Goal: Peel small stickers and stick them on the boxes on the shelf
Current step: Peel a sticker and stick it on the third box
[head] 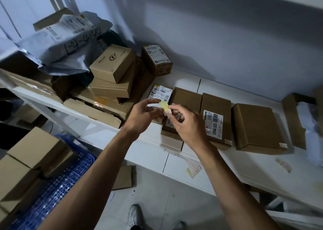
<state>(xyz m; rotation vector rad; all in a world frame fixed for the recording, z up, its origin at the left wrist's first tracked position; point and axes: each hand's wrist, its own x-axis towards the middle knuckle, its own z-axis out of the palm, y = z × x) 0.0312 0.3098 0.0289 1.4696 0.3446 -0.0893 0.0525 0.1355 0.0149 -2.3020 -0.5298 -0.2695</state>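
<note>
Both hands are raised over the white shelf (206, 163). My left hand (145, 115) pinches a short yellow backing strip (165, 106) that carries a small red-bordered sticker (168, 113) at its lower end. My right hand (185, 123) has thumb and forefinger on that sticker. Under the hands lie flat cardboard boxes: one with a white label (161, 93), a plain one (186, 98), one with a barcode label (215, 119) and a wide one (258, 128). The last two each have a small sticker at the near corner.
A used sticker sheet (193, 170) lies on the shelf's front edge. Stacked boxes (111, 72) and grey mailer bags (70, 37) crowd the shelf's left end. A torn carton (295, 118) is at the right. Cartons on a blue crate (57, 186) stand below left.
</note>
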